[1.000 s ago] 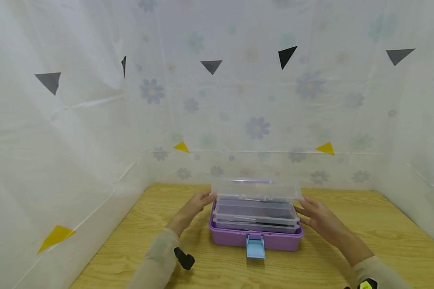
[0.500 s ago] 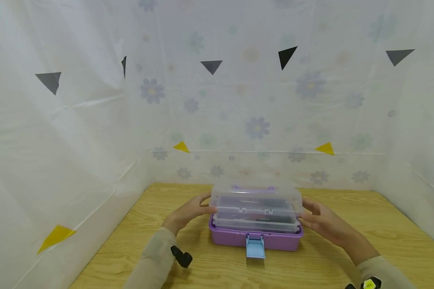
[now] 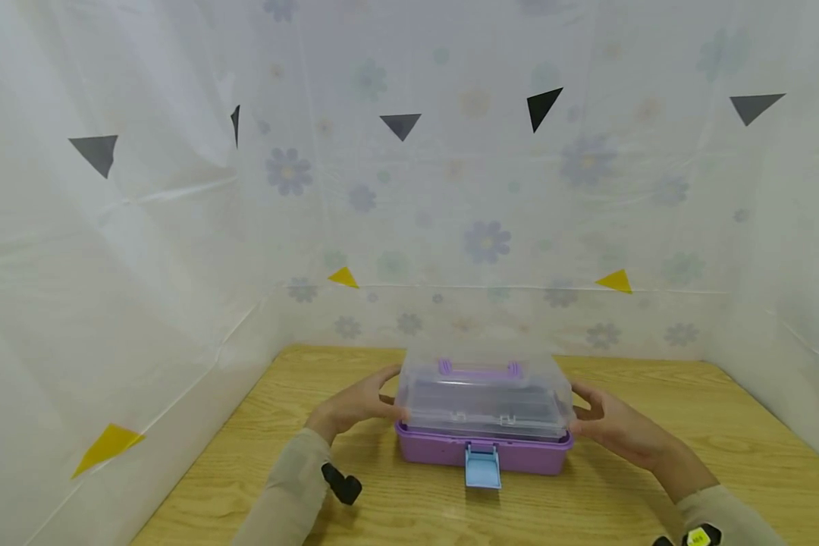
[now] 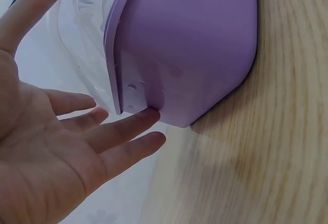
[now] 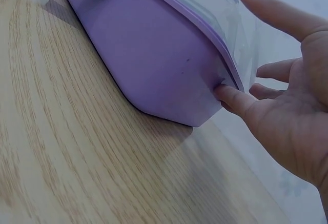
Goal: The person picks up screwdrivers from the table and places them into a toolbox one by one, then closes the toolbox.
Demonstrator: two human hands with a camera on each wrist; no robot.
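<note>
A storage box with a purple base (image 3: 437, 452) and a clear hinged lid (image 3: 478, 398) stands on the table. The lid now lies down over the clear inner trays, seen dimly through it. At the front, the light blue latch (image 3: 482, 469) hangs down unfastened. My left hand (image 3: 356, 400) is at the box's left end; in the left wrist view its fingertips (image 4: 149, 115) touch the purple end wall, thumb apart. At the right end is my right hand (image 3: 614, 426), with a fingertip (image 5: 224, 92) against the wall. Neither hand grips anything.
The box rests on a wood-grain table (image 3: 259, 425). Behind it hangs a whitish flowered curtain (image 3: 430, 205) with dark and yellow triangles on it. A purple carry handle (image 3: 481, 371) shows at the lid's top.
The clear lid has swung down toward the front over the trays. Both hands have come down slightly along the box's ends with it.
</note>
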